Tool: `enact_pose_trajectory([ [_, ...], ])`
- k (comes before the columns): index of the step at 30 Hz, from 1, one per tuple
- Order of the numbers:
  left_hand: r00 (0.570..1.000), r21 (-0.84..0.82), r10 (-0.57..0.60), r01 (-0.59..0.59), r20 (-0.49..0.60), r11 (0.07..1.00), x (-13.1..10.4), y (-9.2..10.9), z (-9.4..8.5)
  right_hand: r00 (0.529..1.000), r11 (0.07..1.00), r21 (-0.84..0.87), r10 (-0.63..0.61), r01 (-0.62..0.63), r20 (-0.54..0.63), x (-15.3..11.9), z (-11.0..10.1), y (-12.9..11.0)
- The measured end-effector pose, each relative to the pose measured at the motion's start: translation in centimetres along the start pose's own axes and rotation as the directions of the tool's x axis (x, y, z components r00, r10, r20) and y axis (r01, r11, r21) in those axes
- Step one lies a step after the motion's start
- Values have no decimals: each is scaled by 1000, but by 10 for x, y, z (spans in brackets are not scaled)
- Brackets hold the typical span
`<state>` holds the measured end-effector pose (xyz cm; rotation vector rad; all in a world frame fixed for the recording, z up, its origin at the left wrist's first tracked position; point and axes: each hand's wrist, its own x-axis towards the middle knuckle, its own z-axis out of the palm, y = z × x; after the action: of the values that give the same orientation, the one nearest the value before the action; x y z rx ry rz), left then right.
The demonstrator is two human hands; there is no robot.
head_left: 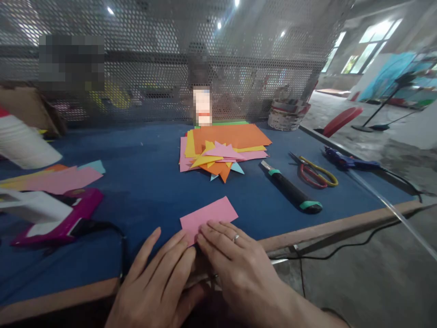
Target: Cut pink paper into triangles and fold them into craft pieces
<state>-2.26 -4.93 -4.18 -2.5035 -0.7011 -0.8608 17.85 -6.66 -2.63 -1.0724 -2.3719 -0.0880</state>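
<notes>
A small pink paper piece (210, 214) lies on the blue table near its front edge, between my two hands. My left hand (164, 269) touches its lower left corner with the index fingertip, the little finger spread away. My right hand (235, 255), with a ring on one finger, rests its fingertips on the paper's lower edge. Both thumbs are mostly hidden low at the table edge. Beyond the paper sits a stack of orange, yellow and pink sheets (232, 136), with pointed cut pieces (218, 157) on its front part.
A utility knife (292, 189), red-and-yellow-handled scissors (316, 173) and a blue glue gun (351, 161) lie at the right. A basket (288, 116) stands behind. At the left are a magenta-and-white device (64, 218), coloured papers (64, 177) and a white container (27, 141).
</notes>
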Motion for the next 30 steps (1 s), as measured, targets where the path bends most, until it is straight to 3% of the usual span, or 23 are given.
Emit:
enact_pose_trajectory([
  [4, 1000, -10, -24, 24, -15, 1000, 3, 1, -4, 997, 997, -39, 68, -69, -24, -9, -15, 19],
  [8, 998, 54, -41, 38, 47, 998, 10, 4, -4, 993, 985, -125, 121, -122, -17, -12, -26, 27],
  [13, 970, 89, -232, 225, 74, 970, 41, 34, 20, 991, 981, -165, 87, -103, -99, -13, -23, 26],
  [16, 960, 95, -278, 276, 10, 956, 48, 45, 33, 992, 978, -185, 76, -95, -105, -13, -22, 26],
  [21, 985, 234, -169, 160, 17, 959, 20, 34, 22, 994, 978, -187, 82, -94, -73, -10, -26, 25],
  [24, 988, 300, -157, 150, 0, 942, 4, 27, 11, 994, 979, -177, 94, -104, -61, -9, -27, 24],
  [30, 991, 335, -123, 136, -59, 932, 1, 23, 7, 994, 982, -162, 85, -94, -67, -9, -26, 26],
])
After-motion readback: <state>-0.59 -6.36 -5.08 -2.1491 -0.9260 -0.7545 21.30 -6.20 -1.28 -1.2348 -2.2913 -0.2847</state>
